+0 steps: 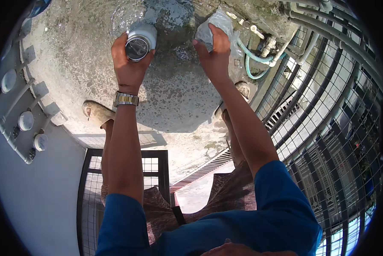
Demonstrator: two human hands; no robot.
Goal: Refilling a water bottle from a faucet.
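A small, sunlit outdoor yard or terrace, fenced in; whether it belongs to a home cannot be told. Its concrete floor (174,98) is stained and rough, with water (170,13) lying at the far end. To the right of that floor are a plumbing valve (268,45), a green hose (256,78), grey pipes (328,27) and a wire-mesh fence (345,170); to its left, a pale wall (37,192); at its near edge, a slotted drain strip (204,168).
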